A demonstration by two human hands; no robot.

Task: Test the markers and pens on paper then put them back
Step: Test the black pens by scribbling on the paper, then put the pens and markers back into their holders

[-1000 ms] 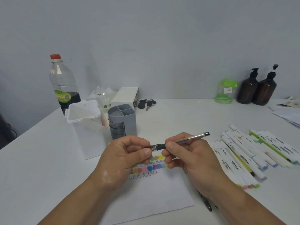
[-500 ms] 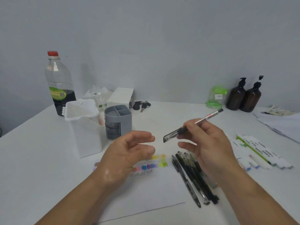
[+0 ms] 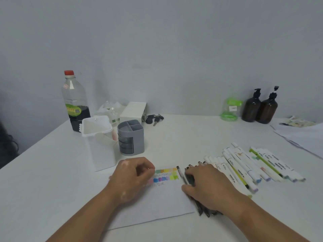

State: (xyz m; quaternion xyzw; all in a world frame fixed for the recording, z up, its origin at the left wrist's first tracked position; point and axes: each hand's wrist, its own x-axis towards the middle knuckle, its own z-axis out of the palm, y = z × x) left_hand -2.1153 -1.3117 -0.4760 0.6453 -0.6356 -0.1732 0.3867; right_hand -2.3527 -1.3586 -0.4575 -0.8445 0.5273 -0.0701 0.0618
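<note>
A white sheet of paper (image 3: 157, 203) lies in front of me, with coloured swatches and scribbles (image 3: 166, 174) near its top edge. My left hand (image 3: 131, 179) rests on the paper beside the swatches, fingers loosely curled and holding nothing. My right hand (image 3: 208, 187) is down on a pile of black pens (image 3: 204, 211) at the paper's right edge. It still pinches one black pen (image 3: 180, 173), whose tip pokes out toward the swatches. Several white markers (image 3: 244, 165) lie in a row to the right. A grey pen organiser (image 3: 131, 137) and a white container (image 3: 99, 142) stand behind my left hand.
A plastic bottle with dark liquid (image 3: 75, 102), a white box (image 3: 133, 110) and keys (image 3: 154, 118) stand at the back left. A green container (image 3: 230, 109) and two amber pump bottles (image 3: 260, 107) are at the back right. Loose papers (image 3: 300, 135) lie at the far right.
My hands were capping the pen together, then separated. The right hand has carried the pen down onto the pile of black pens, and the left hand has dropped onto the paper.
</note>
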